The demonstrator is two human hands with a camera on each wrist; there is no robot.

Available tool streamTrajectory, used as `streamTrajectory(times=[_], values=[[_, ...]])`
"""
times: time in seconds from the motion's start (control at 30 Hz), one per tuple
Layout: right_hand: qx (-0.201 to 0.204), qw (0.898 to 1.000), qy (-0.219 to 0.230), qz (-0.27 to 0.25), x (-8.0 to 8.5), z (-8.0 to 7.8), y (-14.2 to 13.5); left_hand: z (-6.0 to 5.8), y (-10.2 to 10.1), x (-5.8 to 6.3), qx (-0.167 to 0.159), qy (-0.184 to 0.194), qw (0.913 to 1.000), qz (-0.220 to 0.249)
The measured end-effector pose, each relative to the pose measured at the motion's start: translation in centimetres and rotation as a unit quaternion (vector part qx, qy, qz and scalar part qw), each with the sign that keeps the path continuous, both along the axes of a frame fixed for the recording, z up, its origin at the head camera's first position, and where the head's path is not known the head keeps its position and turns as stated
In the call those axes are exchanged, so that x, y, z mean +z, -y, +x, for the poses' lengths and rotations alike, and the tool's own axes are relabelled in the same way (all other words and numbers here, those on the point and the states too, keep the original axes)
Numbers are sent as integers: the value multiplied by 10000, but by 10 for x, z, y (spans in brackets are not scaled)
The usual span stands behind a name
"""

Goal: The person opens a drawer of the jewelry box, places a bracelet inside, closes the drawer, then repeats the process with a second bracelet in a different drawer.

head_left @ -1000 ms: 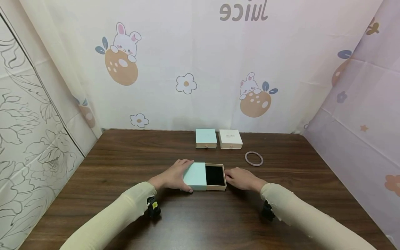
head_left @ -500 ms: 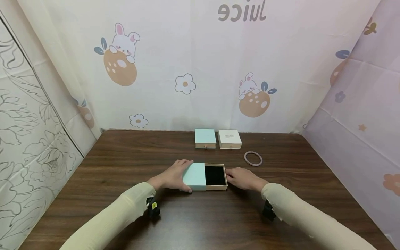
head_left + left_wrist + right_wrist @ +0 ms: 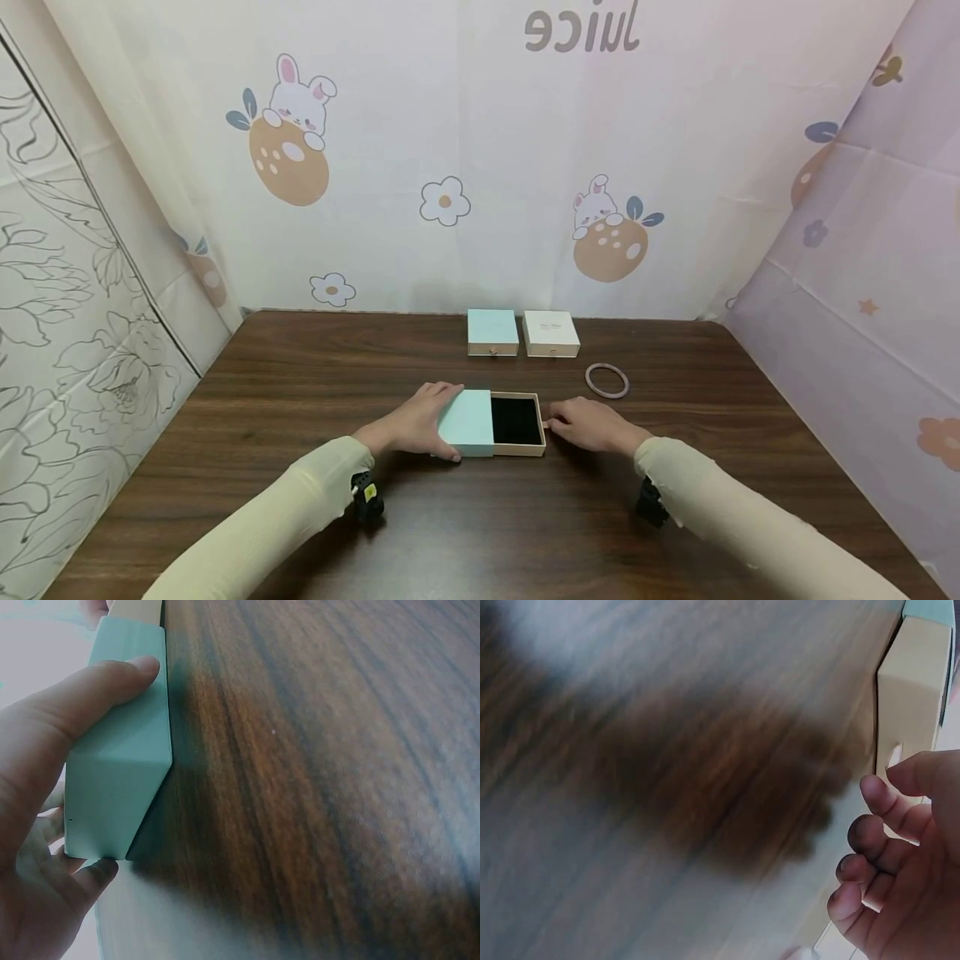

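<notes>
A mint-green drawer-style gift box [image 3: 467, 422] lies on the table, its inner tray [image 3: 518, 451] pulled partway out to the right. Black padding [image 3: 516, 421] lines that tray. My left hand [image 3: 414, 425] grips the green sleeve, with the thumb along the near side, plain in the left wrist view. Close to the tray's right end is my right hand [image 3: 590, 425], its fingers loosely curled. A small pale pull tab [image 3: 895, 755] sticks out from the tray's end, right at the thumb tip in the right wrist view.
Behind stand a second mint-green box [image 3: 492, 333] and a cream box [image 3: 552, 334], side by side near the table's back edge. A pinkish ring-shaped band [image 3: 607, 381] lies beyond my right hand. Printed curtains hang close behind the wooden table [image 3: 480, 533].
The tray slid slightly farther right out of the sleeve at first, then stayed put. My right hand has since drawn back a little rightward, uncovering the tab. The left hand holds its place.
</notes>
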State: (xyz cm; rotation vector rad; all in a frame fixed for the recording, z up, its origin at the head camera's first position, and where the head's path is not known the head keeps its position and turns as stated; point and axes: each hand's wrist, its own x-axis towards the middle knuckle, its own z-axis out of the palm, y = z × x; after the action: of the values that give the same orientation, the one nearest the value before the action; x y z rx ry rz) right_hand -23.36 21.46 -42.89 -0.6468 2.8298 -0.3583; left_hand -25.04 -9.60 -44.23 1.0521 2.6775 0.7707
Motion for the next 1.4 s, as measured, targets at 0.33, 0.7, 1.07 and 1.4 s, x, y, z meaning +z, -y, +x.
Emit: streamTrajectory(times=[0.33, 0.7, 1.07, 1.4], values=[[-1, 9995, -274, 147, 11, -13, -17, 0, 1, -2, 35, 13, 10000, -67], [-630, 9963, -295, 513, 16, -40, -48, 0, 0, 0, -3, -6, 10000, 0], [-1385, 9878, -39, 713, 20, -57, -87, -1, 1, -1, 33, 3, 10000, -21], [-1808, 9786, 273, 947, 17, -56, -105, 0, 1, 0, 30, 36, 9999, -89]])
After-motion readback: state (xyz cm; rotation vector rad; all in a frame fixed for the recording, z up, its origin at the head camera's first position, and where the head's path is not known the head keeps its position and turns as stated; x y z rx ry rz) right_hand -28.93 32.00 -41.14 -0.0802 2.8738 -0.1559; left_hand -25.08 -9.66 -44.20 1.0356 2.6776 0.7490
